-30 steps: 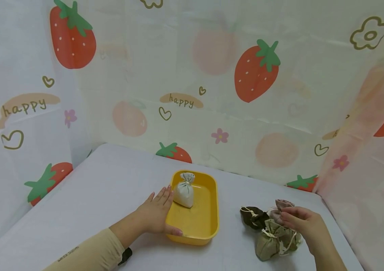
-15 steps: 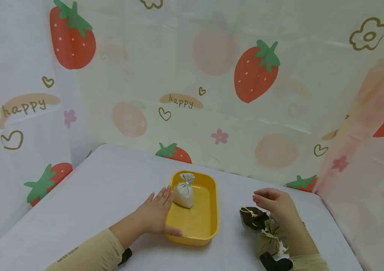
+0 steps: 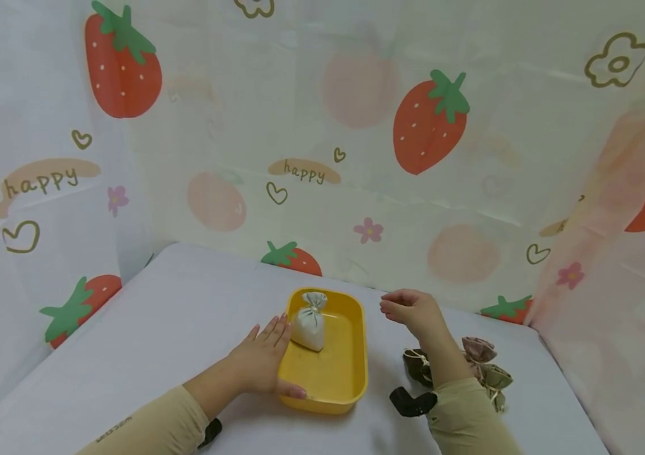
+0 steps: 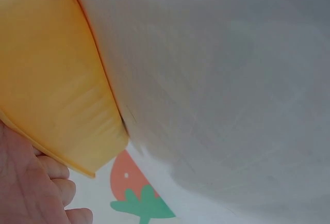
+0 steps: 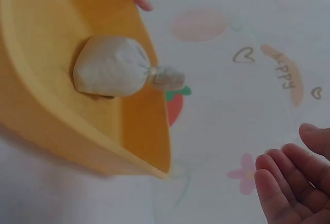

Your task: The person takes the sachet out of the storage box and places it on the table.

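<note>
A white drawstring pouch point(image 3: 309, 325) stands in the far left part of a yellow tray point(image 3: 345, 398). My left hand point(image 3: 260, 360) rests along the tray's left rim, its fingers extended and its thumb over the near left corner. In the right wrist view the pouch point(image 5: 111, 69) shows its tied neck. Right of the tray, my right hand point(image 3: 416, 313) is raised with loosely bent fingers and nothing in them. The right wrist view shows that hand point(image 5: 299, 182) with its palm bare, apart from the tray.
Behind the right forearm lie a black pouch point(image 3: 415, 366), a pinkish pouch point(image 3: 477, 349) and an olive-green pouch point(image 3: 496, 377), partly hidden by the sleeve. A dark wrist-worn device point(image 3: 411, 402) sits at the right wrist. A strawberry-print curtain point(image 3: 368, 189) borders the white table point(image 3: 208, 284).
My right hand has left the pouches at the right and moved left and farther back toward the tray, its fingers without a pouch. The left hand, tray and white pouch have stayed put.
</note>
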Motion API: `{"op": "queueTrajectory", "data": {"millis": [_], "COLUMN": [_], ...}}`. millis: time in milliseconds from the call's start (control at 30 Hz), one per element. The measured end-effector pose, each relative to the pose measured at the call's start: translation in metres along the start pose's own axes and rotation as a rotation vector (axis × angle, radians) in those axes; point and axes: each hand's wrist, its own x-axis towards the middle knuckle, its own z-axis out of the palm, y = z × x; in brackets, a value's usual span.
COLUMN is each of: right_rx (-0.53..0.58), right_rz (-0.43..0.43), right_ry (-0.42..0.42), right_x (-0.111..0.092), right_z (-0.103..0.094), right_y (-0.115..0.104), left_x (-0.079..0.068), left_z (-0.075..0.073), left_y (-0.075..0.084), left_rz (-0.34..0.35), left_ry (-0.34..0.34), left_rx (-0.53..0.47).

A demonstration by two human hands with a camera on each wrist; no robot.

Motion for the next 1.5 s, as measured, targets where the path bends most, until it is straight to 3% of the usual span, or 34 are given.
{"op": "queueTrajectory", "data": {"millis": [333, 700, 1133, 1333, 1500], "right_rx": [0.057, 0.001, -0.028, -0.101, -0.095], "right_rz": [0.038, 0.072, 0.133, 0.149, 0.139], "right_ry": [-0.011, -0.023, -0.012, -0.034, -0.075], "right_x": [0.030, 0.051, 0.065, 0.065, 0.064], "right_z": [0.035, 0.074, 0.093, 0.099, 0.106], "right_y": [0.001, -0.007, 0.002, 0.005, 0.009], "left_x": [0.002, 0.001, 0.002, 0.000, -0.001], "left_z": [0.003, 0.005, 0.005, 0.004, 0.002], "left_y": [-0.003, -0.005, -0.004, -0.004, -0.002], "left_rz": [-0.007, -0.007, 0.012, 0.018, 0.019], "left_ry": [-0.006, 0.006, 0.010, 0.012, 0.014], "left_rx": [0.003, -0.003, -0.001, -0.005, 0.005]}}
